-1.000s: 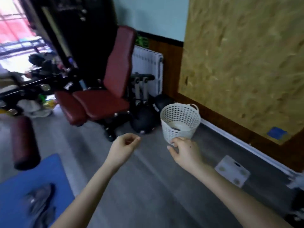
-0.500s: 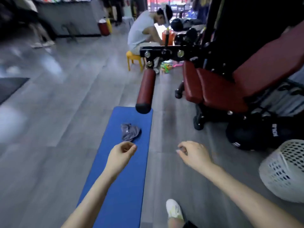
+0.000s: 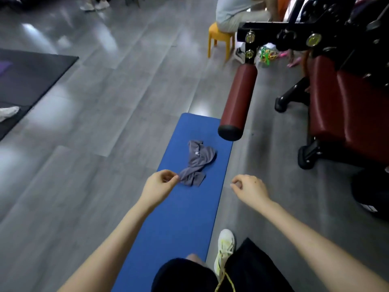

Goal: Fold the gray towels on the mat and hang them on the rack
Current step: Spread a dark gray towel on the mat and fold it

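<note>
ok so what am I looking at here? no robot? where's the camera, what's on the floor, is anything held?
No robot: this is a person working with two bare hands, filmed by a wide-angle camera worn on their head that looks forward and down. The left hand and right hand are both loosely curled. A blue mat lies on the gray floor, with one crumpled gray towel on it. The right hand holds nothing. The left hand's fingers meet the towel's near end in the picture, but I cannot tell whether they pinch it. A red padded gym machine stands on the right. No rack shows.
</note>
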Demonstrator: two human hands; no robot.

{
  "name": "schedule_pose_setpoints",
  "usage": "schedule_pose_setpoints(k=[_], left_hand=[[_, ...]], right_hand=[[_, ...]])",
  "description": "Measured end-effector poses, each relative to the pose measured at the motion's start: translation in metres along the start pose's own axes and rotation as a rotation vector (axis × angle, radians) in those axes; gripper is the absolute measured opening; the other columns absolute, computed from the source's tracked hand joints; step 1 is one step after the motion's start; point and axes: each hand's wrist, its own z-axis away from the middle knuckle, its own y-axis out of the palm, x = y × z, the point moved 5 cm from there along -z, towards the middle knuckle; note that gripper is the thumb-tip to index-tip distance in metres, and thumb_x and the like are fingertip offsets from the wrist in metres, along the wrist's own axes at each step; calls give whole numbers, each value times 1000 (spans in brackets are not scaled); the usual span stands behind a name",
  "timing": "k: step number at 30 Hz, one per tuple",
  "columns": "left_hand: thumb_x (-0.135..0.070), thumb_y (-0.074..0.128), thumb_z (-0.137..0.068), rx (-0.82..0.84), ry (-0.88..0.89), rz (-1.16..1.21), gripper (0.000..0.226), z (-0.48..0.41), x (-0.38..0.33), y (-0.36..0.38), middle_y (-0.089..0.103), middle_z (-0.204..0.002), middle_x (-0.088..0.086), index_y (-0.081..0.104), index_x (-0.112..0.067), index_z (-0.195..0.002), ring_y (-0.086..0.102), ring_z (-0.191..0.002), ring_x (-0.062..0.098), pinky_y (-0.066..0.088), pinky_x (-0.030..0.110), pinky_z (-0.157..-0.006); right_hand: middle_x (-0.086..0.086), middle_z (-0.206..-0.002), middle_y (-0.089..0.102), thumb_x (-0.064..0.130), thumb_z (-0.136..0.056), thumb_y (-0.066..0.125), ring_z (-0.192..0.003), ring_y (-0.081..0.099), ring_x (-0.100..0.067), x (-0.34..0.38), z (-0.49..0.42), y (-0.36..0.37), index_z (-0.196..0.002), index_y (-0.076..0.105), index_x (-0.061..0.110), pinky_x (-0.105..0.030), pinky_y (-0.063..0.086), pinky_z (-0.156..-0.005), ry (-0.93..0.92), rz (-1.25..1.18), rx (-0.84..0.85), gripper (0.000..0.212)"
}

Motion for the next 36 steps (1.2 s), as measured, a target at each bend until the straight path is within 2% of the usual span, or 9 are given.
schedule_pose_setpoints(k=[6,8,10,17,20,24,29,32,36], left_hand=[[-29,61,-87,112,-39,-90,15,-93,6,-21,69,-88,6,67,-15,-85,65,-84,24,52,39,-79],[-37,60,-80,157,-37,-112,25,-127,12,-32,70,-88,6,68,-14,-88,65,-85,24,53,40,-80],[-33,62,-84,200,-16,-150,23,-167,22,-44,70,-88,8,69,-12,-90,65,-86,26,53,42,-82],[-24,58,-90,432,174,-350,14,-330,57,-98,68,-86,5,67,-14,-86,63,-84,26,51,38,-81],[-22,56,-90,607,359,-562,16,-379,57,-114,67,-85,6,65,-11,-84,61,-81,25,48,33,-76],[-18,54,-89,742,514,-663,18,-405,67,-137,67,-89,12,65,-4,-87,59,-83,25,46,32,-76],[-15,53,-89,862,567,-710,18,-408,107,-142,68,-97,11,66,-5,-95,60,-87,25,44,29,-79],[-12,50,-88,906,606,-750,20,-403,134,-135,67,-101,7,67,-8,-98,58,-91,23,44,28,-79],[-14,52,-90,896,668,-810,16,-393,174,-118,66,-96,8,65,-8,-97,54,-83,21,39,25,-71]], right_hand=[[-2,-106,69,28,-95,51,-96,64,-20,11,-71,24,-110,64,12,-30,51,-79,141,-31,104,25],[-2,-105,69,27,-95,51,-94,64,-20,19,-96,33,-110,64,12,-31,52,-79,189,-48,98,24],[-2,-105,69,26,-95,51,-94,64,-21,29,-120,44,-110,64,12,-32,52,-78,254,-73,71,24],[-2,-99,68,26,-95,51,-92,63,-24,92,-186,115,-105,65,14,-30,48,-70,627,-183,-67,22],[-5,-93,68,24,-92,53,-90,63,-28,135,-189,150,-96,67,12,-31,46,-70,831,-293,-206,18],[-8,-96,67,24,-94,52,-89,60,-29,210,-178,189,-98,64,10,-31,43,-70,1019,-388,-267,19],[-3,-99,67,26,-93,50,-91,60,-25,279,-154,234,-101,64,15,-32,49,-74,1185,-462,-363,19],[-2,-101,67,26,-94,48,-92,61,-24,305,-141,263,-102,63,16,-30,48,-71,1236,-499,-378,20],[-1,-104,67,27,-96,48,-93,61,-21,322,-125,308,-105,62,16,-30,48,-72,1260,-545,-396,20]])
